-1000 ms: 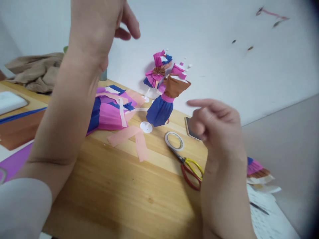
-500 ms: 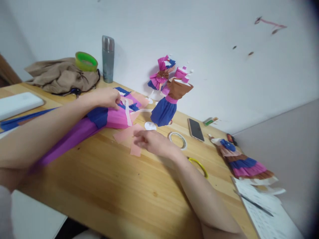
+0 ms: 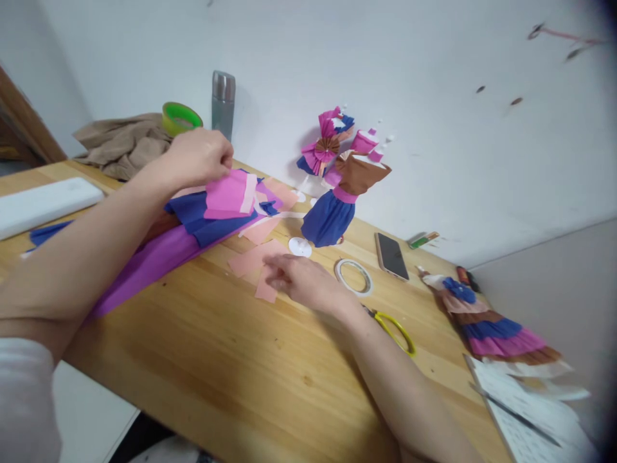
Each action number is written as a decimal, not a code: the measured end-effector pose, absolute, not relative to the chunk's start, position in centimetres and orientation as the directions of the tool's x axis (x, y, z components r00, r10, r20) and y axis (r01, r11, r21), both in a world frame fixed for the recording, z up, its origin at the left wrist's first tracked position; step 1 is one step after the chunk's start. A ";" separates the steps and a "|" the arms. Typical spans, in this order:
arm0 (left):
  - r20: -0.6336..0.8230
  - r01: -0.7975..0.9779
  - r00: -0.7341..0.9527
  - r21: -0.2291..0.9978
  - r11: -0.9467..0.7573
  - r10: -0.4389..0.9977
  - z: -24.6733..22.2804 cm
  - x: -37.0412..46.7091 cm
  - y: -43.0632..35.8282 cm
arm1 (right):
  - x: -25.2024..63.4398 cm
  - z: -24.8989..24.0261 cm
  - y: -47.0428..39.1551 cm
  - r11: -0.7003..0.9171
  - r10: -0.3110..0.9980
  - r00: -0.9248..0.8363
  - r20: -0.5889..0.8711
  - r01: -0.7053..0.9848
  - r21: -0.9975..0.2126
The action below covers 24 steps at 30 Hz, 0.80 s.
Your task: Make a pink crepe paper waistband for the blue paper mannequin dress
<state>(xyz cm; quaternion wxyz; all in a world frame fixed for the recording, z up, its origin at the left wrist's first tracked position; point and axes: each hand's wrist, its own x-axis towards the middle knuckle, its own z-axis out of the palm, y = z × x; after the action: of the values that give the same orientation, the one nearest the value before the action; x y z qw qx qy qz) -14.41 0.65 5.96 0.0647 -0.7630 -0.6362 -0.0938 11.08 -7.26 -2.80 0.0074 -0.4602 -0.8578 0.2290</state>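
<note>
My left hand is closed on a piece of bright pink crepe paper, which it holds up above the paper pile. A pale strip runs down the right edge of that piece. Beneath it lie blue crepe paper and a long purple sheet. My right hand rests low over the table beside salmon paper scraps, its fingers curled together. Whatever those fingertips hold, if anything, is hidden. A roll of white tape and yellow-handled scissors lie to the right of this hand.
Two paper-dressed figures stand by the wall. Behind are a flask, green tape roll and brown cloth. Rightward lie a phone, a layered paper dress and a pen on written sheets. A white box sits left.
My left hand has risen, lifting the pink crepe paper with its pale strip off the pile and baring more blue paper. My right hand stays nearly in place. The view has shifted slightly left.
</note>
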 end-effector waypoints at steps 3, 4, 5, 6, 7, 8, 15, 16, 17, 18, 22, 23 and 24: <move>0.395 0.998 0.044 0.030 -0.060 0.918 8.5 -14.7 -1.6 | 11.2 -2.7 -7.3 0.467 0.786 -0.582 -0.209 0.780 -0.416; 0.471 0.999 -0.005 0.037 -0.014 0.882 9.1 -14.8 -2.2 | 11.3 -2.7 -7.3 0.470 0.783 -0.585 -0.211 0.779 -0.414; 0.535 1.000 -0.020 0.029 0.005 0.845 9.5 -14.9 -2.4 | 11.3 -2.7 -7.3 0.477 0.781 -0.589 -0.208 0.777 -0.411; 0.543 1.000 -0.009 0.027 -0.007 0.840 9.7 -14.9 -2.5 | 11.3 -2.7 -7.3 0.486 0.780 -0.594 -0.199 0.774 -0.406; 0.506 0.998 0.039 0.021 -0.057 0.862 9.6 -14.9 -2.3 | 11.3 -2.8 -7.3 0.498 0.777 -0.600 -0.190 0.770 -0.398; 0.427 0.992 0.107 0.019 -0.127 0.898 9.3 -14.9 -2.0 | 11.3 -2.8 -7.3 0.510 0.774 -0.607 -0.181 0.767 -0.390; -0.128 0.819 0.573 0.052 -0.571 0.810 1.4 -13.1 -0.8 | 11.1 -2.5 -7.4 0.530 0.764 -0.606 -0.221 0.785 -0.320; -0.150 0.814 0.579 0.065 -0.577 0.801 0.2 -12.9 -1.2 | 11.0 -2.5 -7.4 0.529 0.764 -0.601 -0.233 0.791 -0.309; -0.129 0.815 0.579 0.069 -0.575 0.805 -0.9 -12.7 -1.6 | 11.0 -2.4 -7.3 0.529 0.763 -0.600 -0.242 0.794 -0.300; -0.099 0.825 0.565 0.060 -0.562 0.819 -1.8 -12.6 -2.0 | 10.9 -2.4 -7.3 0.532 0.759 -0.602 -0.249 0.793 -0.296; -0.056 0.857 0.514 0.005 -0.515 0.856 -4.0 -12.7 -2.2 | 10.8 -2.3 -7.2 0.529 0.756 -0.599 -0.262 0.796 -0.294; -0.060 0.857 0.515 0.009 -0.515 0.855 -4.2 -12.8 -2.1 | 10.8 -2.3 -7.2 0.526 0.758 -0.597 -0.264 0.798 -0.294; -0.061 0.857 0.515 0.017 -0.515 0.855 -4.3 -12.9 -1.9 | 10.8 -2.3 -7.3 0.525 0.758 -0.597 -0.263 0.798 -0.296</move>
<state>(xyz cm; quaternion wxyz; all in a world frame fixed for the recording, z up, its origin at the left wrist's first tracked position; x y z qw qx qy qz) -12.87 -1.87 -4.35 -0.0223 -0.8701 -0.4918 0.0222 10.79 -7.26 -2.33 -0.0510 -0.4462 -0.8718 0.1956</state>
